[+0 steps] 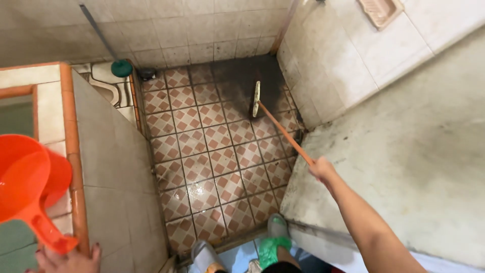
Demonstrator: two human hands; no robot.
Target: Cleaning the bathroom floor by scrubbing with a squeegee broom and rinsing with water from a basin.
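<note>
head view: my right hand (320,168) is clenched round the end of the orange broom handle (283,132), arm stretched out, w/ the brush head (256,99) down on the dark wet patch (245,81) at the far right corner of the tiled floor (202,167), just beside the wall. my left hand (68,260) grips the handle of the orange water dipper (25,179), held up over the tiled basin edge (73,151) at the floor's left side; can't tell if there's water in it. my feet in green sandals (275,240) stand at the near edge of the floor.

risks, imo: floor looks wet & glossy, so leaning this far fwd could slip my feet. gripping only the handle's tip gives poor control, brush may skid or twist off the grime. dipper tilted, one-handed, could spill or knock the basin edge. plunger (120,67) at the far left corner is well apart, no bother.
</note>
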